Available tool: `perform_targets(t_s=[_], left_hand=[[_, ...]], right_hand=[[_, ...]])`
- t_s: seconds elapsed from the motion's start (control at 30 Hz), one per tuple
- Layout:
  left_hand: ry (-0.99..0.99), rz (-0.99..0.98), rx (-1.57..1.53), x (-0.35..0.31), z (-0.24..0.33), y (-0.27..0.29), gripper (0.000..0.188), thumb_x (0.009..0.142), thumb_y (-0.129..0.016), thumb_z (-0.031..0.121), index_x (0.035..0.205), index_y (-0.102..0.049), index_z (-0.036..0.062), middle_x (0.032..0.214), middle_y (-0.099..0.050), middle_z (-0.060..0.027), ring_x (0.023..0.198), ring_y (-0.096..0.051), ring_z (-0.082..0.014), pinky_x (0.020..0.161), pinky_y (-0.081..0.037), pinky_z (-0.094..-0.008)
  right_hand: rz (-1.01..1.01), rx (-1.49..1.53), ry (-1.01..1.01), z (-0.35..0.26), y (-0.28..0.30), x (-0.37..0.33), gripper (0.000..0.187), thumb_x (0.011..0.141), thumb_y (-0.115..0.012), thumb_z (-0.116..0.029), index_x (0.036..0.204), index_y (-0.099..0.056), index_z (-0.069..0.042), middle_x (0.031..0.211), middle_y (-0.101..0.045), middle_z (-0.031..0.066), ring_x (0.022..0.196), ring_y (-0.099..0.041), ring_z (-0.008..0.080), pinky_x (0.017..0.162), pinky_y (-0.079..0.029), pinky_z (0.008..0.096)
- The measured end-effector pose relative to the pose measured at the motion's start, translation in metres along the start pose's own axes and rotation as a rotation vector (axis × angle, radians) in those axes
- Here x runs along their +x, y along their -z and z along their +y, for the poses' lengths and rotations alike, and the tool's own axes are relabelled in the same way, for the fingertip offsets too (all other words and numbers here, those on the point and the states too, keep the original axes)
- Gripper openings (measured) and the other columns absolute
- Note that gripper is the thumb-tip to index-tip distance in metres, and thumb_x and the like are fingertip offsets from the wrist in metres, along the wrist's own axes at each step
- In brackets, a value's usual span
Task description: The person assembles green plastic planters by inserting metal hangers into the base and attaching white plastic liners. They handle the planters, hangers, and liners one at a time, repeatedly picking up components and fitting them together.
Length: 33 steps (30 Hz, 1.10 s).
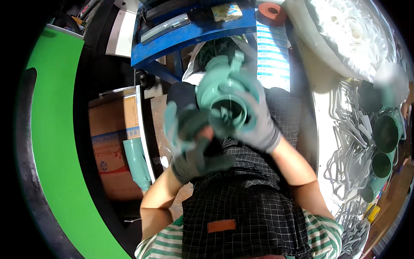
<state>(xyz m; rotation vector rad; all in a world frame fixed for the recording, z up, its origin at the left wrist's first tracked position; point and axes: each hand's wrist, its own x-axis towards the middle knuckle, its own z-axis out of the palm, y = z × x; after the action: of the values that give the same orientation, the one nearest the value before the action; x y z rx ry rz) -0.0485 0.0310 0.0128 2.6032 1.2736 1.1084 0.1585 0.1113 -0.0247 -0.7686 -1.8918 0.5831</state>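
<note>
My right hand (264, 123), in a grey glove, grips a green plastic pipe-like housing (214, 84) with a round open mouth facing me and a tab on its far side. It is held above my lap. Just left of its mouth, my left hand (189, 166), also gloved, is closed around a smaller green round plastic part (170, 123). That part is smeared by motion, with a dark hollow showing. One bare fingertip shows through the left glove. Whether the two green parts touch, I cannot tell.
Ahead stands a blue bench (194, 30) with an orange tape roll (271, 14) and a hanging label sheet (273, 56). White rings fill a bag (310, 47) at far right. Bent metal wires (349, 142) and green pipe parts (385, 134) lie right; a cardboard box (112, 151) sits left.
</note>
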Motion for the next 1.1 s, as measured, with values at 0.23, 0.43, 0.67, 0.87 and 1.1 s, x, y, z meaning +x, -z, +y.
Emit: perform_targets(t_s=[0.23,0.43,0.67,0.87,1.1], left_hand=[[0.008,0.228,0.074,0.029,-0.019,-0.035,0.107,0.077,-0.091,0.041,0.158,-0.034,0.0002,0.144,-0.051,-0.026,0.126,-0.055,-0.046,0.1,-0.05,-0.0577],[-0.03,0.02,-0.074,0.011,0.014,-0.06,0.086,0.089,-0.084,0.035,0.15,-0.039,-0.0068,0.138,-0.06,-0.0231,0.124,-0.065,-0.0369,0.106,-0.053,-0.0484],[-0.001,0.015,-0.327,0.014,0.022,-0.06,0.092,0.079,-0.092,0.03,0.151,-0.041,0.0011,0.136,-0.062,-0.0198,0.121,-0.067,-0.0355,0.104,-0.056,-0.0474],[-0.018,0.008,-0.209,0.022,0.034,-0.052,0.088,0.079,-0.09,0.04,0.146,-0.049,0.0004,0.135,-0.064,-0.0182,0.12,-0.067,-0.038,0.103,-0.055,-0.0501],[-0.028,0.049,-0.098,0.027,0.029,-0.048,0.086,0.077,-0.091,0.045,0.142,-0.055,0.0025,0.131,-0.067,-0.0161,0.12,-0.066,-0.0385,0.101,-0.053,-0.0533]], right_hand=[[-0.012,-0.075,-0.008,0.009,0.028,0.027,0.077,0.072,-0.09,-0.028,0.142,-0.061,-0.014,0.149,-0.051,0.0178,0.142,-0.045,0.0431,0.116,-0.039,0.0529],[-0.322,0.254,-0.103,-0.033,0.1,-0.009,0.087,0.078,-0.089,-0.028,0.153,-0.05,-0.008,0.156,-0.046,0.0203,0.144,-0.046,0.04,0.12,-0.036,0.0496],[0.185,0.059,-0.342,-0.005,0.198,-0.005,0.023,0.091,-0.075,-0.01,0.112,-0.073,-0.001,0.119,-0.071,0.0126,0.116,-0.067,0.0231,0.1,-0.052,0.0382],[-0.046,-1.347,-0.174,0.068,0.276,0.117,0.028,0.087,-0.069,-0.006,0.108,-0.08,-0.022,0.126,-0.068,0.0031,0.116,-0.062,0.0269,0.1,-0.052,0.0421],[0.07,-1.186,-0.158,0.075,0.297,0.096,0.011,0.087,-0.074,-0.016,0.096,-0.078,-0.016,0.116,-0.072,0.0025,0.108,-0.066,0.0286,0.095,-0.055,0.0405]])
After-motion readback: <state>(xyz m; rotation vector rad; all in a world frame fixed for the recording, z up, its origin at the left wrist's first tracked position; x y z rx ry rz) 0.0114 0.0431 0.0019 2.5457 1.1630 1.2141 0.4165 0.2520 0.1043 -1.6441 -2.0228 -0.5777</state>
